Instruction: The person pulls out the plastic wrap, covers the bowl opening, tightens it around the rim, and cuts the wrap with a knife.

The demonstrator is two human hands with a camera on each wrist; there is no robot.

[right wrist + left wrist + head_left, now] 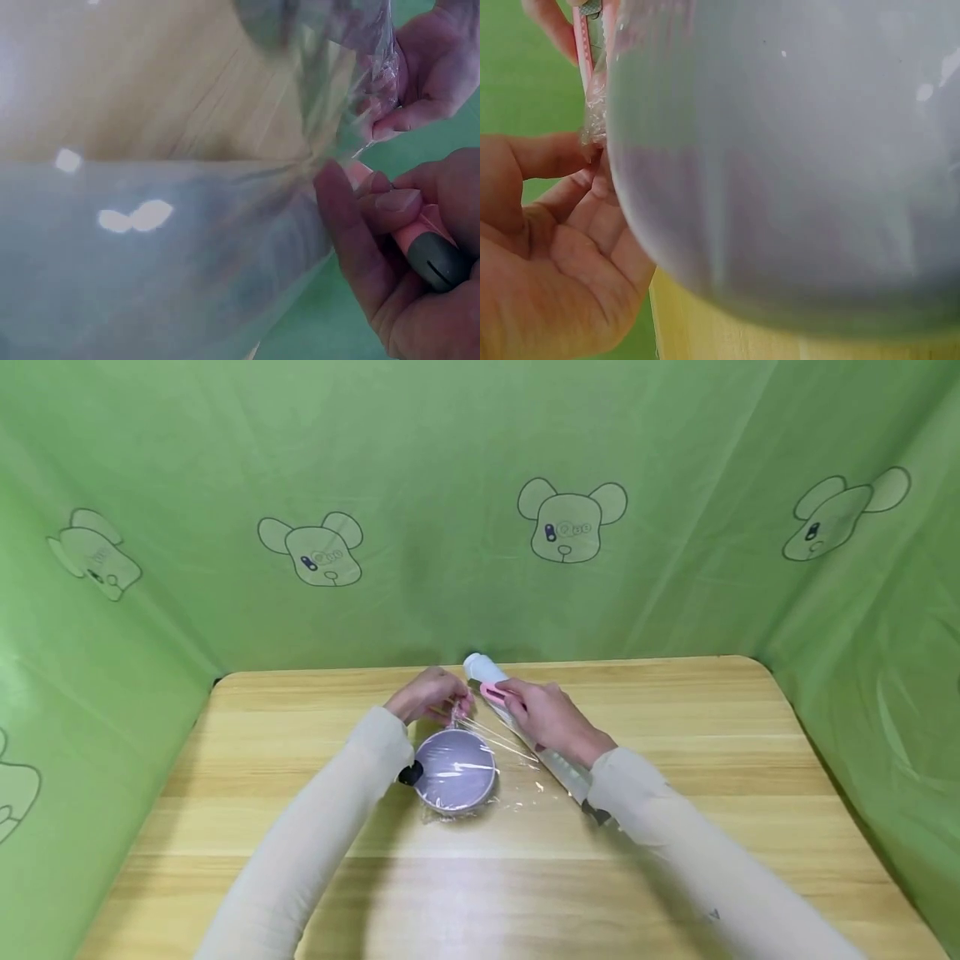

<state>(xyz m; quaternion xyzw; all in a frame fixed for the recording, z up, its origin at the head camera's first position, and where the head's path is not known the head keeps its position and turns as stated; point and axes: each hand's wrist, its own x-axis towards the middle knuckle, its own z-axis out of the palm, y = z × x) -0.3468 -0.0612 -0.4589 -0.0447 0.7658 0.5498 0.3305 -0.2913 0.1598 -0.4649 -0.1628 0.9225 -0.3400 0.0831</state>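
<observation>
My left hand point(433, 695) pinches a bunched edge of clear cling film point(595, 112) just beyond a small lavender pan point(454, 770). The film lies over the pan's mouth and stretches in tight folds towards a long white roll point(483, 669), which lies slantwise to the right. In my right hand point(551, 717) is a pink utility knife point(493, 694), held over the roll. The right wrist view shows the knife's dark end point(441, 264) in the palm and the fingers right at the gathered film. The pan's black handle point(410, 773) points left, under the left forearm.
The wooden table point(675, 893) carries the pan and the roll. A green curtain point(450, 485) with bear-head prints stands around its back and sides. The roll's near end point(595, 812) is dark and lies partly by the right sleeve.
</observation>
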